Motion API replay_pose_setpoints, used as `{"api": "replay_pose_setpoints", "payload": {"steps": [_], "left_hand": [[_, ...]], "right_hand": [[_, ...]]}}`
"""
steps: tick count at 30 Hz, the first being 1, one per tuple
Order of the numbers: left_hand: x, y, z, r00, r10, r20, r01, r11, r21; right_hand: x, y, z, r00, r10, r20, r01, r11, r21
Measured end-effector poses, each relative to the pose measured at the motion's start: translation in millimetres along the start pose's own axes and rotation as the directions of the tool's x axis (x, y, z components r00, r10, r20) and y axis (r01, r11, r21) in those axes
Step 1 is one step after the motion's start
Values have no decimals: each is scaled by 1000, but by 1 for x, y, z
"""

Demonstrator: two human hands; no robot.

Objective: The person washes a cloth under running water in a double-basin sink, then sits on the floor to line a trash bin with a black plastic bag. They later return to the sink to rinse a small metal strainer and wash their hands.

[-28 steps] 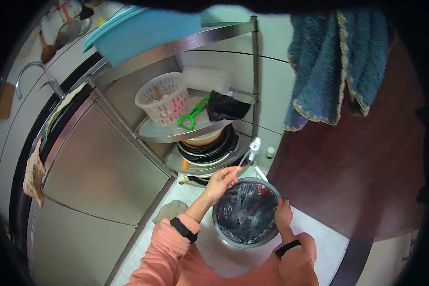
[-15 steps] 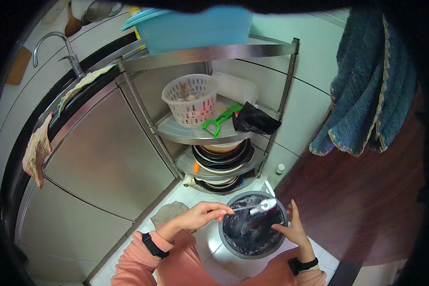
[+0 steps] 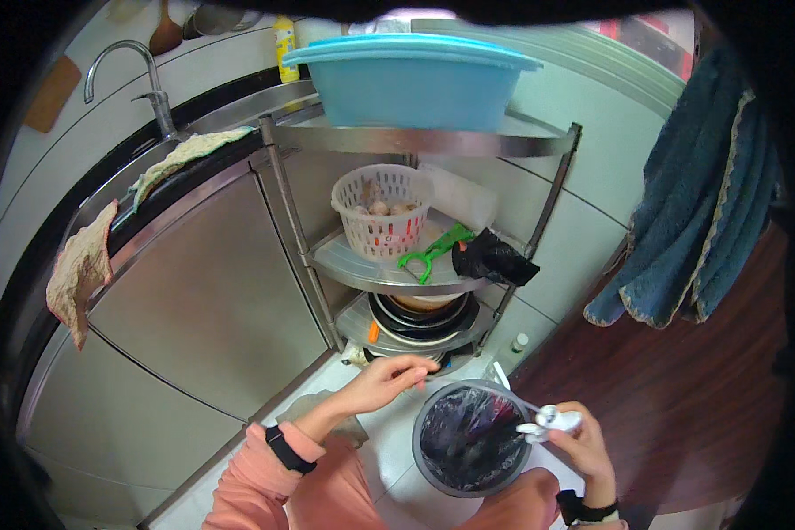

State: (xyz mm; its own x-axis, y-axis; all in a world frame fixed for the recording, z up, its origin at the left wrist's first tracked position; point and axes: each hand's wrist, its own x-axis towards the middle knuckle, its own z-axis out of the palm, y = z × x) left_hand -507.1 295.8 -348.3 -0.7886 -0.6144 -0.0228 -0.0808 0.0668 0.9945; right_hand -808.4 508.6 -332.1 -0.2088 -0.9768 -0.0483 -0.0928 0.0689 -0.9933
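My right hand (image 3: 585, 446) grips a small white tool (image 3: 558, 422) with a slim grey shaft, its exact kind unclear. It is held at the right side of a round grey bin (image 3: 426, 464) lined with a black plastic bag (image 3: 468, 442); the shaft extends left across the bin's rim. My left hand (image 3: 384, 384) hovers to the upper left of the bin, above the floor. Its fingers are bent but apart, slightly blurred, and I see nothing in them.
A metal corner shelf stands ahead, bearing a blue tub (image 3: 411, 88), a white basket (image 3: 371, 234), a green peeler (image 3: 428, 256), a black bag (image 3: 490, 256) and stacked pans (image 3: 424, 331). Blue towels (image 3: 693, 203) hang at the right. Cabinets (image 3: 208, 283) line the left.
The white tool has passed from my left hand to my right, moving rightward to the bin's edge. My left hand has drawn up and away from the bin. The view has tilted upward.
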Motion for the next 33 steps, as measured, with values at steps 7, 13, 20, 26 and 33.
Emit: {"api": "replay_pose_setpoints", "payload": {"steps": [7, 13, 20, 26, 33], "left_hand": [[110, 41, 2, 767, 620, -167, -301, 577, 759], [189, 48, 3, 813, 524, -254, 34, 393, 919], [176, 36, -31, 824, 477, -305, 90, 423, 902], [131, 27, -66, 790, 535, -301, 35, 451, 892], [116, 9, -69, 710, 578, -403, -123, 665, 737]], "right_hand": [[-50, -135, -22, 913, -256, -316, 174, 948, -265], [-2, -182, 19, 766, -623, -157, 302, 564, -769], [160, -135, 72, 697, -716, 39, 365, 308, -878], [249, -84, 61, 803, -548, -236, 139, 556, -819], [308, -36, 64, 678, -731, -73, 121, 210, -970]]}}
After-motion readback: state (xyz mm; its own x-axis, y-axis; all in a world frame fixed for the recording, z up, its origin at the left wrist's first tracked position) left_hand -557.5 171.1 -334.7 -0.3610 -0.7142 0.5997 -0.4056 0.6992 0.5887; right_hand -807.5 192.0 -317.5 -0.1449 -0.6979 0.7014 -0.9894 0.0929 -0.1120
